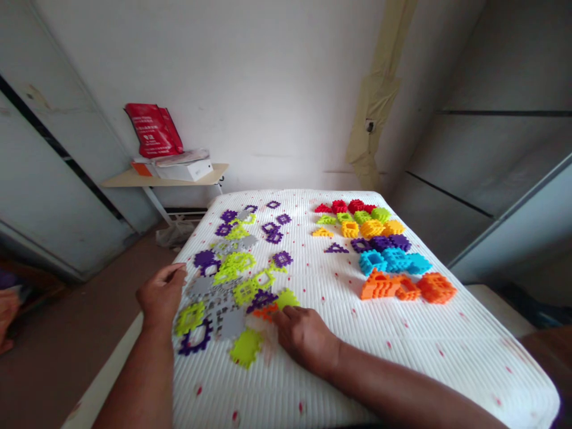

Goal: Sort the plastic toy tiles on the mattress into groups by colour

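A heap of flat interlocking plastic pieces in purple, lime and grey lies on the left of a white quilted mattress. My left hand rests at the heap's left edge, fingers curled loosely, nothing visibly held. My right hand lies knuckles-up at the heap's near right side, fingers bent onto an orange piece beside a lime piece. Rows of assembled cubes in red, green, yellow, purple, blue and orange stand on the right.
A small shelf table against the back wall carries a white box and a red bag. Grey cabinet doors flank both sides. Bare floor lies left of the mattress.
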Tool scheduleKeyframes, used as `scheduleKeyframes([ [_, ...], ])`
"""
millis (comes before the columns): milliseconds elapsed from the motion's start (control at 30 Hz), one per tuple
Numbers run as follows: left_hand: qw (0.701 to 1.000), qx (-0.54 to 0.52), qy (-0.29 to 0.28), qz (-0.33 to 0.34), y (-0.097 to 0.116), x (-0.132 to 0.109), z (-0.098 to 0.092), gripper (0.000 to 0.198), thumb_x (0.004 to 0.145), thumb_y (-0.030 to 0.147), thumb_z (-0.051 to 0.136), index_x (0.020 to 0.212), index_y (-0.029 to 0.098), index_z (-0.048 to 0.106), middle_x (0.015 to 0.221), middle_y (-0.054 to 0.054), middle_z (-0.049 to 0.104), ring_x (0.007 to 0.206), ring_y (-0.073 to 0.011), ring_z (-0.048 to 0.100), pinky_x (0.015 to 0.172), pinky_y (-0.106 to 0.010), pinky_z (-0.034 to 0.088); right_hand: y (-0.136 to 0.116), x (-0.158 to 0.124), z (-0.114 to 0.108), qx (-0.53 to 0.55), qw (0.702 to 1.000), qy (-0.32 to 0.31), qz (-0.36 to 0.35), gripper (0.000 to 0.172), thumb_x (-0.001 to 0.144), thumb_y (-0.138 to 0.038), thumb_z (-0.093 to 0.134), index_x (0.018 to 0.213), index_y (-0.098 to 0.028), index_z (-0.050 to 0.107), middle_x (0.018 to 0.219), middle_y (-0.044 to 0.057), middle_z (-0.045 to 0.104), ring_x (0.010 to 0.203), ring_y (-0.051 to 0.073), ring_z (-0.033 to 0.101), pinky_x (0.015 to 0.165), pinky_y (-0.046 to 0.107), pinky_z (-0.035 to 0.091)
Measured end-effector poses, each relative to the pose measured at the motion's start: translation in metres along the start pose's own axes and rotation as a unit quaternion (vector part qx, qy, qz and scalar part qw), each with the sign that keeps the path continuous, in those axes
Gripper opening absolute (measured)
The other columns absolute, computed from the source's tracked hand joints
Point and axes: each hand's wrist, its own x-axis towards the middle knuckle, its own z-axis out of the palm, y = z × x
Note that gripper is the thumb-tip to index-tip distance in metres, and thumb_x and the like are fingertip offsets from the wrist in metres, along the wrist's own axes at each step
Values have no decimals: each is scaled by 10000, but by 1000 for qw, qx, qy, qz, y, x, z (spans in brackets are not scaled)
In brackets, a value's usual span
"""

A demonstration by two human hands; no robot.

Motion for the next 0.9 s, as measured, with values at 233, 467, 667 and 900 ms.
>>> scheduleKeyframes([
  [233,1000,5,-2,-2,0,0,0,424,622,366,594,970,152,705,578,15,599,588,-149,566,593,-245,429,42,-26,-23,97,979,114,142,166,868,-131,422,755,-174,536,701,8,587,626,117,560,575,203,365],
  [467,1000,8,-2,5,6,-4,-1,427,625,365,588,977,151,701,601,15,600,593,-154,580,652,-270,463,49,-39,-22,124,967,70,212,180,859,-141,422,730,-175,543,636,-4,586,580,113,566,539,197,330],
  [667,1000,8,-10,-16,13,-7,-2,448,625,353,580,1000,136,695,602,11,597,611,-164,584,661,-278,464,51,-40,-25,88,956,33,278,152,843,-138,461,741,-169,569,616,2,597,562,113,561,525,203,304],
  [900,1000,8,-7,-17,9,-4,1,438,623,363,590,990,149,696,592,19,591,594,-153,571,624,-259,443,61,-48,-31,-10,971,65,230,187,859,-94,425,763,-169,566,724,22,605,634,128,569,558,207,345],
])
